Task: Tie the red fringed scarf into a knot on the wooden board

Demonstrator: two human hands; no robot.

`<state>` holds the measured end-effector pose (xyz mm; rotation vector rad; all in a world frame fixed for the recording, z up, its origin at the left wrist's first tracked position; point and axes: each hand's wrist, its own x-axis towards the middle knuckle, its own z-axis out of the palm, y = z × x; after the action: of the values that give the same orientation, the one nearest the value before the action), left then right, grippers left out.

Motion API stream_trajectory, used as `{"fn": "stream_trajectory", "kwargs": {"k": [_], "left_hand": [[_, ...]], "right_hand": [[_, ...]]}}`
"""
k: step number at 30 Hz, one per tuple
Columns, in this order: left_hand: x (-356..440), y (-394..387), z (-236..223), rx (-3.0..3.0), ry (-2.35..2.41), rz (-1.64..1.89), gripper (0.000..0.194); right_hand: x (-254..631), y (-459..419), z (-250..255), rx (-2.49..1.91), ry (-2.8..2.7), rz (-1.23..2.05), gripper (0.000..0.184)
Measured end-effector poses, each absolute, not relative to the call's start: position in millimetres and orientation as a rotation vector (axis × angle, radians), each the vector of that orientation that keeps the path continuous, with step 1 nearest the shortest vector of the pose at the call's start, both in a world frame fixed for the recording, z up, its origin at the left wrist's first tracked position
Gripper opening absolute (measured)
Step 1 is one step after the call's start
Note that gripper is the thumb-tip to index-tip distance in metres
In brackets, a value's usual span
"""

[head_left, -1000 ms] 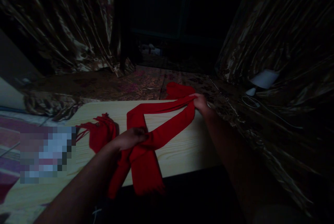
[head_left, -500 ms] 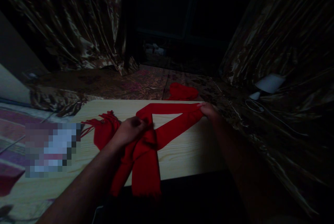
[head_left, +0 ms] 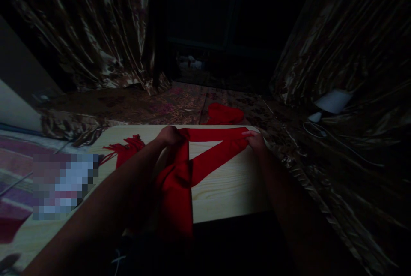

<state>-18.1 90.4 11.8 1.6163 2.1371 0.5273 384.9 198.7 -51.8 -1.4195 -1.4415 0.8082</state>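
A long red scarf lies across the pale wooden table, bent into a loop shaped like a triangle, with one end hanging over the near edge. My left hand grips the fold at the loop's far left corner, fingers curled and partly hidden. At the right corner, my right hand pinches the scarf near the table's far right corner. Fringed red fabric lies left of my left forearm; whether it belongs to the same scarf is hidden behind the arm.
Another red knitted item rests on the patterned cloth just beyond the table. To the right stands a small white lamp with its cable. A pixelated patch covers something at the table's left. Patterned curtains hang behind; the room is dim.
My left hand has moved from the scarf's crossing part away from me to the far left fold. My right hand has kept hold of the right corner, and the loop's far side now lies straighter.
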Motion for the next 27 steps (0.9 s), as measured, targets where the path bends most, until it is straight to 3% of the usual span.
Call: {"fn": "stream_trajectory", "kwargs": {"k": [4, 12, 18, 20, 23, 27], "left_hand": [[-35, 93, -3, 1.225, 2.065, 1.049, 0.023], [-65, 86, -16, 1.111, 2.208, 0.893, 0.017], [-58, 80, -3, 1.143, 2.170, 0.840, 0.014], [-60, 82, -5, 1.163, 2.173, 0.823, 0.015], [-65, 84, -10, 1.191, 2.164, 0.815, 0.016], [-67, 87, -14, 1.178, 2.137, 0.838, 0.016]], "right_hand": [[383, 195, -50, -1.392, -1.465, 0.792, 0.036], [378, 186, -35, -1.382, -1.616, 0.573, 0.030], [322, 126, -5, -1.449, -1.756, 0.051, 0.028], [292, 77, 3, -1.334, -1.984, 0.246, 0.016], [253, -3, 13, -0.883, -2.484, 0.732, 0.018], [229, -71, 22, -0.578, -2.882, 0.570, 0.048]]}}
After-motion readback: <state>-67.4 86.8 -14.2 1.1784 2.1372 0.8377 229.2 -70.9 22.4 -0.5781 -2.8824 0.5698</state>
